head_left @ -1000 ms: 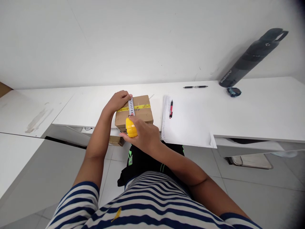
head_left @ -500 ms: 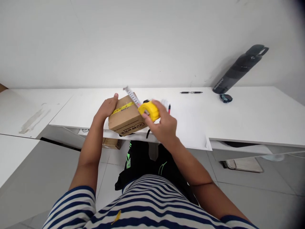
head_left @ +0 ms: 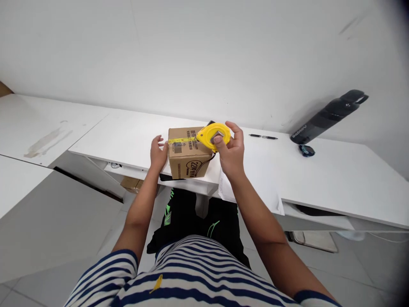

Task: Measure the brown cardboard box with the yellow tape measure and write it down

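Note:
A brown cardboard box (head_left: 188,166) with dark printing sits near the front edge of the white desk, a yellow strip (head_left: 180,140) running across its top. Beside its left face is my left hand (head_left: 159,154), fingers apart, fingertips at the box's edge. My right hand (head_left: 234,153) grips a yellow tape measure (head_left: 213,135) over the right part of the box top, thumb on its side. The tape measure's mouth faces left; I cannot make out a drawn-out blade. A dark cord hangs below it.
White paper (head_left: 255,183) lies right of the box. Further back are a black pen (head_left: 263,136), a small dark round object (head_left: 306,150) and a tall black bottle (head_left: 329,117) near the wall. Under the desktop are an open shelf (head_left: 128,170) and another cardboard box (head_left: 131,184).
The box has turned squarer to me and shifted right. My left hand has loosened from its corner. The tape measure has moved over the box top, and its previously extended blade no longer shows.

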`<state>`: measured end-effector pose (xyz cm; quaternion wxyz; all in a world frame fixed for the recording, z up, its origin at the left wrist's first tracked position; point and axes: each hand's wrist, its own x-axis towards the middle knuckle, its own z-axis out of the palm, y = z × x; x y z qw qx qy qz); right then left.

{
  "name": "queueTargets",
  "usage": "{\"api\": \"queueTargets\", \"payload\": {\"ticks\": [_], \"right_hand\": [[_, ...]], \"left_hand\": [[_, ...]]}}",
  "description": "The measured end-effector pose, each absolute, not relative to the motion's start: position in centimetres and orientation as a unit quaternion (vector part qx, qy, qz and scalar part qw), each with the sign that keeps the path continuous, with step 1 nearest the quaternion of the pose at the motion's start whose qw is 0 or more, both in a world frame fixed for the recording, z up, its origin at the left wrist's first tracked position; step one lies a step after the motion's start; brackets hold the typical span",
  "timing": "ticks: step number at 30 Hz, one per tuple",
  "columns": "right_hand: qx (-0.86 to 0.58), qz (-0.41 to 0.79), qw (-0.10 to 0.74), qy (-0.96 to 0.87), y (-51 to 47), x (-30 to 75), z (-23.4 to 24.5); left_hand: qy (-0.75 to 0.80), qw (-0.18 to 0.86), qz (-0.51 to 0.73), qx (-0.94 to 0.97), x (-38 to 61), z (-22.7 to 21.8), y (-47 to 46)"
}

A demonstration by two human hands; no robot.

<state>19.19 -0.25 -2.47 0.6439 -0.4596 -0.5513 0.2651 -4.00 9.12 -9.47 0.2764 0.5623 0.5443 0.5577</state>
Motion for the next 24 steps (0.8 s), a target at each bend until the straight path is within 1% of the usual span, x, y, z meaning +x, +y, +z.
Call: {"api": "queueTargets", "payload": {"ticks": [2, 3, 4, 8, 11, 14, 16, 20, 22, 24], "right_hand": [[-0.44, 0.261, 0.647, -0.566, -0.4, 19.4, -1.8], [-0.428, 0.261, 0.644, -0.578, -0.5, 19.6, -1.4], [-0.415, 0.261, 0.638, -0.594, -0.5, 19.8, -0.9], [-0.371, 0.253, 0.596, -0.666, 0.0, 19.7, 0.7], [-0.329, 0.235, 0.572, -0.714, 0.6, 19.2, 1.3], [-0.298, 0.212, 0.558, -0.745, 0.7, 19.4, 1.5], [-0.299, 0.21, 0.55, -0.751, 0.8, 20.5, 1.5], [-0.344, 0.242, 0.542, -0.728, 1.8, 25.1, 1.0], [-0.385, 0.266, 0.533, -0.705, 2.6, 27.3, 0.4], [-0.417, 0.292, 0.526, -0.681, 3.2, 28.7, -0.3]], "left_hand": [[0.555, 0.232, 0.605, 0.521, -4.0, -7.1, 8.1], [0.547, 0.222, 0.619, 0.518, -4.1, -5.6, 7.2], [0.528, 0.235, 0.615, 0.536, -4.1, -3.9, 6.1], [0.441, 0.37, 0.499, 0.648, -3.2, 2.3, 1.5], [0.392, 0.465, 0.438, 0.662, -1.8, 4.6, 0.2], [0.353, 0.549, 0.428, 0.625, -1.4, 5.0, 0.6], [0.345, 0.574, 0.446, 0.594, -2.0, 4.7, 1.3], [0.386, 0.523, 0.522, 0.552, -4.6, 2.9, 3.3], [0.438, 0.505, 0.516, 0.536, -5.7, 1.4, 4.5], [0.483, 0.515, 0.473, 0.527, -6.2, 0.0, 5.5]]}}
